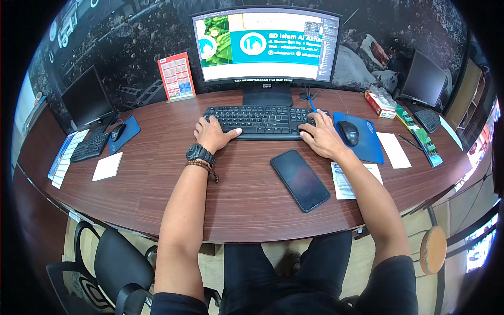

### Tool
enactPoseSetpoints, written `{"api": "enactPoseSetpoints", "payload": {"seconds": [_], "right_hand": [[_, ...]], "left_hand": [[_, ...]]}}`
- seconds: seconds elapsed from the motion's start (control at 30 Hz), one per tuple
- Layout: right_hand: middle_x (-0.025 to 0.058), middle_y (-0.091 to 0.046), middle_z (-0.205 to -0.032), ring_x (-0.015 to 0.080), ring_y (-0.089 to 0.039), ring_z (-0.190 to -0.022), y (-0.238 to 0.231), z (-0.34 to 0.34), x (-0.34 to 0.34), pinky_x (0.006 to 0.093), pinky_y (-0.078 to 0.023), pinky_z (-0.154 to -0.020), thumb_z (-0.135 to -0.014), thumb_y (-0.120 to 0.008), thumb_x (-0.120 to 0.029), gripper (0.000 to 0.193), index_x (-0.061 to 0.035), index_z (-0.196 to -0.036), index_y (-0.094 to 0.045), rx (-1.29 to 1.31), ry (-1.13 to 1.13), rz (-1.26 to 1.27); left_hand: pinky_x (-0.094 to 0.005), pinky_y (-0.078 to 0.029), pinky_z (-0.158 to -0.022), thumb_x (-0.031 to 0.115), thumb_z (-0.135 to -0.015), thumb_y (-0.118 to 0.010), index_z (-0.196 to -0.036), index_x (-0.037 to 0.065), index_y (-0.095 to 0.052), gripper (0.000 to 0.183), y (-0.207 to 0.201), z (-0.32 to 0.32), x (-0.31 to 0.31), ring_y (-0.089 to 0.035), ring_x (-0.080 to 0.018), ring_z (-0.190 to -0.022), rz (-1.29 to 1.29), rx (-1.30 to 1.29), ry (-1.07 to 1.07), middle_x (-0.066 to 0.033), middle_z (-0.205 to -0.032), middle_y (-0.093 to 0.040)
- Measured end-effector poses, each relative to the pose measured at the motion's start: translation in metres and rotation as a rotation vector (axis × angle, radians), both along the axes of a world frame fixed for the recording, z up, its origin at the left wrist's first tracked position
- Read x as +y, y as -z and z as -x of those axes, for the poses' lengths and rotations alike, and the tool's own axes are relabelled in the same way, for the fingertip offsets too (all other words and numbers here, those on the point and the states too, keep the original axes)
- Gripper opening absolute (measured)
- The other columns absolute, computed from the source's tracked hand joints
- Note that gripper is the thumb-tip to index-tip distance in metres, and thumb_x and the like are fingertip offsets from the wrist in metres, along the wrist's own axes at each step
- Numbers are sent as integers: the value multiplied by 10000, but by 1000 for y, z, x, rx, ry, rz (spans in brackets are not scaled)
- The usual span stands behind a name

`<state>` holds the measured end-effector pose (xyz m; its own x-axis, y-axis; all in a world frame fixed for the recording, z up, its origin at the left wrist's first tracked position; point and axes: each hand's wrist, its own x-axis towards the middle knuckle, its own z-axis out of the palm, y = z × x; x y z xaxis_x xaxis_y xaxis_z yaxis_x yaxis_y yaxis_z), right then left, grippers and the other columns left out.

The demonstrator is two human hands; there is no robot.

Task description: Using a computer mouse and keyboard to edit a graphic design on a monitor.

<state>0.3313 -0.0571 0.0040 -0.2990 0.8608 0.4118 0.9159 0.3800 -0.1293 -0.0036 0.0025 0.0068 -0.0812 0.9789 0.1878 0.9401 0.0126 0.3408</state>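
A black keyboard (257, 119) lies in front of the monitor. At its left end rests my left hand (212, 135), thumb and fingers spread over the keys, holding nothing. A black watch and a beaded bracelet are on that wrist. Over the number keys at the right end lies my right hand (324, 137), its fingers apart. A thin blue strip (312, 105) runs just beyond these fingers; whether it is a cable or a pen I cannot tell. Beside my right hand a black mouse (348, 133) sits on a blue mouse pad (370, 149). A dark smartphone (300, 181) lies between my forearms.
A curved monitor (262, 73) shows a teal and green layout. Beside it stands a red-edged desk calendar (176, 77). Printed paper (344, 181) lies partly under my right forearm. A small red and white box (380, 105) is at the right. More screens (88, 98) flank the desk.
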Motion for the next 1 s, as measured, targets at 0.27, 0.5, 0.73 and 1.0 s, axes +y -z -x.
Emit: {"api": "enactPoseSetpoints", "payload": {"seconds": [0.27,0.5,0.73,1.0], "right_hand": [[162,-590,-1241,348,-501,-1250,-6,-54,2,445,-412,-1069,-896,-637,-266,284,-86,-1095,-729,144,123,-206],[143,-599,-1239,353,-595,-1154,15,-92,-2,439,-479,-990,-865,-668,-290,356,-89,-1155,-713,348,327,-198],[152,-604,-1243,365,-611,-1136,23,-96,1,436,-486,-986,-832,-664,-266,377,-84,-1160,-707,378,374,-161],[152,-611,-1226,362,-627,-1109,22,-95,-3,437,-500,-974,-816,-670,-243,358,-84,-1135,-709,407,425,-155]], "left_hand": [[-561,-336,-1109,704,-718,-769,-1395,-89,-451,1090,1,0,0,-375,-498,-1348,-3,21,-4,-325,-1427,-393],[-563,-345,-1101,730,-719,-748,-1408,-103,-439,1124,4,1,4,-388,-507,-1334,-23,45,6,-334,-1414,-402],[-554,-379,-1085,716,-722,-753,-1398,-97,-452,1099,5,5,6,-421,-503,-1312,-43,43,19,-339,-1396,-426],[-545,-422,-1061,702,-743,-748,-1371,-129,-466,1079,1,1,-2,-456,-513,-1289,-55,51,40,-366,-1370,-444]]}}
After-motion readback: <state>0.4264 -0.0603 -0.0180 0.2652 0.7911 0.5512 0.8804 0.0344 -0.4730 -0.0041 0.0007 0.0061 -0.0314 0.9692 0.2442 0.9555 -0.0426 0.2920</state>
